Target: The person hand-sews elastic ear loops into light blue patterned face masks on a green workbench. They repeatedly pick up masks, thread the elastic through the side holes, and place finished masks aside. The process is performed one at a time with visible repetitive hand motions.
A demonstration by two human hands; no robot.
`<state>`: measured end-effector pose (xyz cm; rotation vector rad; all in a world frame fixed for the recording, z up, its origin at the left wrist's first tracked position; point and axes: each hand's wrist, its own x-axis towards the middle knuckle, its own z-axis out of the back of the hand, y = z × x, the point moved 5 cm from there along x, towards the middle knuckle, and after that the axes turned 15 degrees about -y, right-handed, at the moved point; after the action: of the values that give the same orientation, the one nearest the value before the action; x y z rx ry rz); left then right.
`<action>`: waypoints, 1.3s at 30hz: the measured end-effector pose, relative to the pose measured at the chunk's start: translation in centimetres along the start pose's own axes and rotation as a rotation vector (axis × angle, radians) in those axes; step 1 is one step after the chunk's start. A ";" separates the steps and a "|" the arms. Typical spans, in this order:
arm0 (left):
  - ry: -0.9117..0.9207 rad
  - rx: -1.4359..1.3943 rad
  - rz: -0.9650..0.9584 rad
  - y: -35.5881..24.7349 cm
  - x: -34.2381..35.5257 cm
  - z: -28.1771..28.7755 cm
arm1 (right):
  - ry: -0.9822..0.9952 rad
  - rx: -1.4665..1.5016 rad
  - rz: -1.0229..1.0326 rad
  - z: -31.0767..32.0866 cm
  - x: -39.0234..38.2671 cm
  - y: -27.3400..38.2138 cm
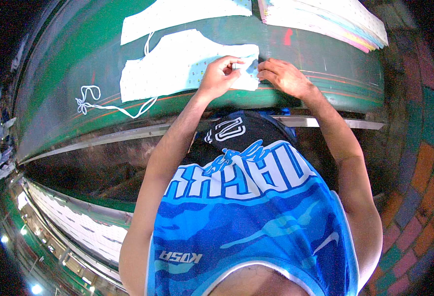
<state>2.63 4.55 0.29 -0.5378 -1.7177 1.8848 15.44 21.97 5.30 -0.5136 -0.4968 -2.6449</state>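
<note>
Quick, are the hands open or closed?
Left hand: curled over the speckled white fabric piece; can't tell if gripping.
Right hand: bent at its right edge; can't tell if gripping.

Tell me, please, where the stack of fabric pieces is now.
In the head view, the fabric stack lies at the upper right on the green table, beyond the right hand.

1. We wear a sleeveless jersey (271,212) in wavy bands of deep, mid and pale blue.
2. Toward its twelve o'clock runs large white lettering (241,178) edged in dark blue, overlaid with blue script (236,157).
3. Beyond that, also at twelve, we show black cloth (256,129) with a white-outlined marking (230,129).
4. Small white lettering (180,257) sits at eight o'clock, a curved white mark (327,243) at four.
5. White trim (256,262) rims our neckline at six.
6. Our left hand (222,76) and right hand (283,79) are ungloved.
</note>
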 end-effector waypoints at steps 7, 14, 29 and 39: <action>0.061 0.089 0.004 -1.2 -0.5 -0.3 | 0.061 -0.093 0.202 1.7 2.0 0.8; 0.098 0.198 -0.162 -1.6 -0.4 0.3 | -0.048 -0.014 0.155 1.6 3.8 0.7; 0.040 0.124 0.026 -0.7 0.3 -0.5 | -0.103 -0.003 0.075 -1.3 5.6 -1.6; -0.156 -0.032 0.106 0.8 1.3 0.8 | -0.293 -0.007 -0.124 -0.5 2.9 0.0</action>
<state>0.98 4.69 -0.29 -0.5145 -1.8546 2.0231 12.77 20.86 6.05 -0.9075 -0.6239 -2.7007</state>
